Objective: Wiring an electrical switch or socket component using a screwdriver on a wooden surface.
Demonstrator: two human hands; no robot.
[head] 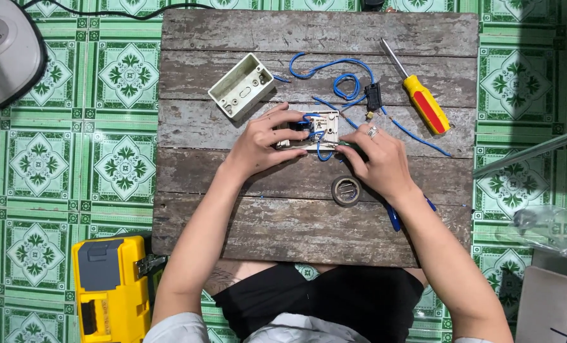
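A white switch plate (323,126) lies face down in the middle of a weathered wooden board (245,222), with short blue wires looped on its back. My left hand (264,141) grips the plate's left side, fingers curled over the blue wires. My right hand (377,159), a ring on one finger, rests on the plate's lower right corner and pinches a blue wire there. A long blue wire (334,67) curls away to a small black part (373,96).
A white back box (242,86) lies open at the upper left of the board. A red-and-yellow screwdriver (420,95) is at the upper right, a roll of black tape (346,190) below my right hand. A yellow tool case (108,289) sits on the green tiled floor.
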